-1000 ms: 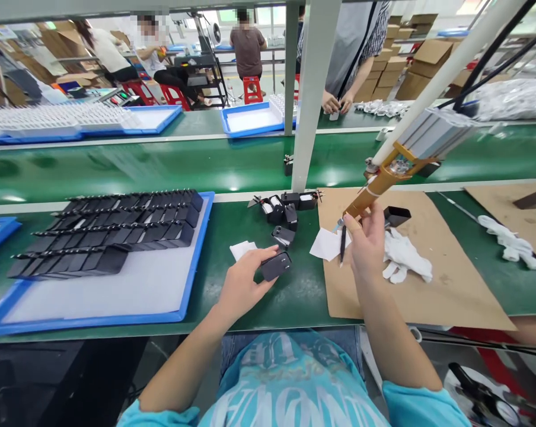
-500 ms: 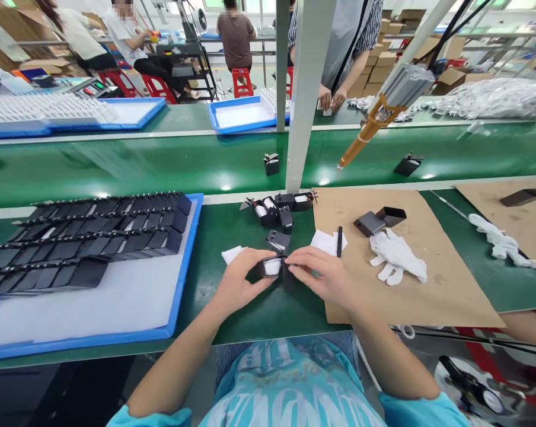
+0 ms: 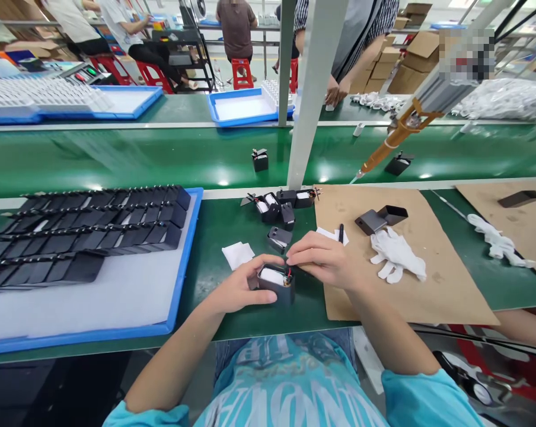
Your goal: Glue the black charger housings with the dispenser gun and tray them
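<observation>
My left hand (image 3: 239, 289) is closed around a small black open casing (image 3: 277, 283) with a white part and red wires inside, held low over the green bench. My right hand (image 3: 324, 259) pinches at the casing's top right edge, by the wires. Just beyond my hands lie a loose black casing (image 3: 278, 238) and a cluster of similar black units (image 3: 282, 204). A black pen (image 3: 340, 233) rests on white paper behind my right hand.
A blue tray (image 3: 185, 249) with rows of black casings sits at left. Brown cardboard (image 3: 410, 290) at right carries white gloves (image 3: 396, 255) and two black shells (image 3: 379, 218). A hanging orange driver (image 3: 386, 148) dangles over the green conveyor (image 3: 139, 157). Another person's hands (image 3: 337, 95) work across the line.
My right hand let go of the hanging driver, which swung back over the conveyor, and came down to the casing. Both hands then turned the casing open-side up and drew it nearer.
</observation>
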Available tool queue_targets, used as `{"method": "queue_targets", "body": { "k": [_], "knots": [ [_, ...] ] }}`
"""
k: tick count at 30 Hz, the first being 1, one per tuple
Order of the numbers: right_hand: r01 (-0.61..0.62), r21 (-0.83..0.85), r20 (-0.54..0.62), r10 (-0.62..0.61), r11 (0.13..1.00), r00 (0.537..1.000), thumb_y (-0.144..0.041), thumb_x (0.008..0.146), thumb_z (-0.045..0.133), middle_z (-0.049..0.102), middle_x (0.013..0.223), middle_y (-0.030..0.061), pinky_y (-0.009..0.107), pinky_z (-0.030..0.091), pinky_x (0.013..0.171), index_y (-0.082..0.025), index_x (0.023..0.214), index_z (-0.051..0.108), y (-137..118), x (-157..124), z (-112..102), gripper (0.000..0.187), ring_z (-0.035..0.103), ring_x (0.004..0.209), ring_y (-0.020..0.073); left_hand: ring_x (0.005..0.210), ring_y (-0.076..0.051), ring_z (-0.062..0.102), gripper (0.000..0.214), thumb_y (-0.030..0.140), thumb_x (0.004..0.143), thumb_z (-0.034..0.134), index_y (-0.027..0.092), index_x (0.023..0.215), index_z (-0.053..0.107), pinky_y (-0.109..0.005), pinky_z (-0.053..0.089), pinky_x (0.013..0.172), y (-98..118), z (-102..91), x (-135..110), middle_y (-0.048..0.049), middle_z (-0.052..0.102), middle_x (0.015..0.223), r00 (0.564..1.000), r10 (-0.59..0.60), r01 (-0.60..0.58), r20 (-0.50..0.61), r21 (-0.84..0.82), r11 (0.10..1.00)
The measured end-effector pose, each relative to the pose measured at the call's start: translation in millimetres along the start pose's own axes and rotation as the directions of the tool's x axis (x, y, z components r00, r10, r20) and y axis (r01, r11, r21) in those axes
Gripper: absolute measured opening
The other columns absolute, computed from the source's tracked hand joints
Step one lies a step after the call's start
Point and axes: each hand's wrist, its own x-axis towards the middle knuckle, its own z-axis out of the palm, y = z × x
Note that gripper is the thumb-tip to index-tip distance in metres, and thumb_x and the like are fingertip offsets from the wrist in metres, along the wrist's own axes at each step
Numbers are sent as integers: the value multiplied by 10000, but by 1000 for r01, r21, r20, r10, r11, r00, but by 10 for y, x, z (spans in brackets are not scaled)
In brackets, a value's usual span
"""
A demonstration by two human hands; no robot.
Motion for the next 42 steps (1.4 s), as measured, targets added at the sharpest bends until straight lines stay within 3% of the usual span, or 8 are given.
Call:
{"method": "queue_targets", "body": {
  "k": [6,11,16,19,23,30,36,42],
  "knots": [
    [-3,-4,-132,2,1000,991,-110,867,614,702,1096,61,346,605,764,-329,1122,679,47,-69,284,342,686,971,183,986,-311,708,996,522,592,858,272,1448,416,-428,580,843,-4,41,-2,-125,715,1110,998,-36,44,54,-149,988],
    [25,-233,-96,-48,972,994,-113,902,539,625,1269,81,402,565,894,-326,1174,678,41,-26,214,372,613,1140,215,1032,-311,689,738,536,627,832,199,1247,616,-437,546,918,-34,76,-6,-119,719,1108,998,17,-26,-59,-158,987],
    [-165,-239,-236,107,957,966,-122,949,416,650,1190,70,399,519,974,-293,1250,610,48,572,179,398,610,1130,198,1001,-243,681,462,433,753,752,193,1122,610,-377,544,896,-79,80,38,-81,706,1100,900,149,-68,-410,206,976],
    [-273,-372,-101,254,887,962,-139,917,439,605,1271,95,414,482,1024,-224,1299,556,302,1198,368,408,548,1204,224,935,-238,681,381,385,773,728,194,1078,602,-384,546,856,-126,49,68,-72,712,1039,802,328,19,-499,571,821],
    [-352,-725,86,585,592,806,-156,895,495,432,1471,134,438,487,998,-182,1446,376,981,1959,699,565,426,1316,276,892,-234,693,350,348,778,731,190,1056,587,-359,558,801,-223,0,114,-68,719,993,771,454,47,-446,752,658],
    [-283,-821,182,697,496,694,-360,923,589,590,1272,95,452,540,912,-172,1250,559,1836,2521,959,379,618,1089,224,881,-247,707,385,282,751,770,190,1072,577,-341,577,739,-303,6,156,-74,722,995,797,494,7,-348,823,568],
    [-179,-819,367,737,546,567,-353,925,587,602,1248,94,435,550,891,-169,1241,563,1908,2689,1028,367,627,1064,216,862,-265,716,400,283,735,788,184,1054,567,-358,582,690,-294,48,154,-69,725,978,825,475,1,-307,840,542],
    [-75,-759,575,720,647,389,-387,911,599,654,1152,83,406,560,850,-165,1175,608,1472,2357,1117,344,652,995,202,870,-262,718,421,279,726,798,189,1064,563,-353,583,690,-293,89,151,-55,723,974,834,489,-35,-257,859,511]
  ]
}}
